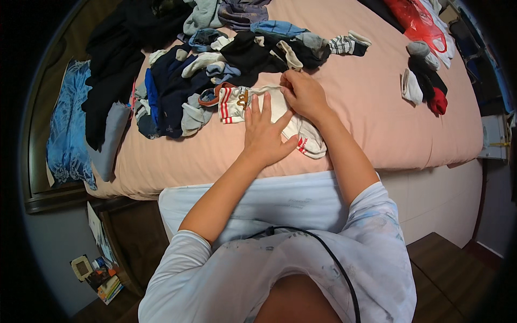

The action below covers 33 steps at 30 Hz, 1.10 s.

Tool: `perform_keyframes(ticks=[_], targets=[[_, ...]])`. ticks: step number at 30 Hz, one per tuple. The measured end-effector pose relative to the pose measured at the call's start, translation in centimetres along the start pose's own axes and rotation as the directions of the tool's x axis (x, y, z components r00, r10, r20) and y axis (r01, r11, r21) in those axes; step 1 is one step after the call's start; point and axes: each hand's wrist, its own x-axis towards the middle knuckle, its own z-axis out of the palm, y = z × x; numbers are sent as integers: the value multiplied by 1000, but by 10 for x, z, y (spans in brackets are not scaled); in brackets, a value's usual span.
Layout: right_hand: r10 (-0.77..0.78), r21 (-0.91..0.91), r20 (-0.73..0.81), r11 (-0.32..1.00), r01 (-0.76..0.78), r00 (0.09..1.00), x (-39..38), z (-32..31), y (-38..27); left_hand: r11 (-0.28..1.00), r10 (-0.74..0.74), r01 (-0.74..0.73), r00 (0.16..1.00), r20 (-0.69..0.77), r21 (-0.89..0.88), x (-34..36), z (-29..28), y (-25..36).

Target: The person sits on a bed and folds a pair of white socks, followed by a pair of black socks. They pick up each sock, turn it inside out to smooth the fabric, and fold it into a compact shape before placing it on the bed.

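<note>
A white sock with red stripes, red lettering and a brown motif lies lengthwise on the peach bedding, just below the laundry pile. My left hand rests on the sock with fingers spread flat. To its right, my right hand has curled fingers pinched at the sock's upper edge; the fingertips are partly hidden. Just above that hand a cream sock lies among dark garments. An orange-brown band shows at the pile's edge beside the white sock.
A mixed pile of socks and clothes spreads across the back. Several loose socks lie at the right, near a red plastic bag. Black clothing and blue lace fabric lie at the left. A wooden cabinet stands lower left.
</note>
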Motion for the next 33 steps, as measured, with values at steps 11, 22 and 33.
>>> perform_keyframes(ticks=[11, 22, 33], targets=[[195, -27, 458, 978, -206, 868, -29, -60, -5, 998, -59, 58, 998, 32, 40, 0, 8, -5], [355, 194, 485, 847, -494, 799, -76, -92, -1, 958, -272, 286, 927, 260, -17, 17, -3, 17], [405, 283, 588, 707, -648, 700, -88, -86, 1, 947, -213, 244, 964, 159, -209, 17, -1, -5]])
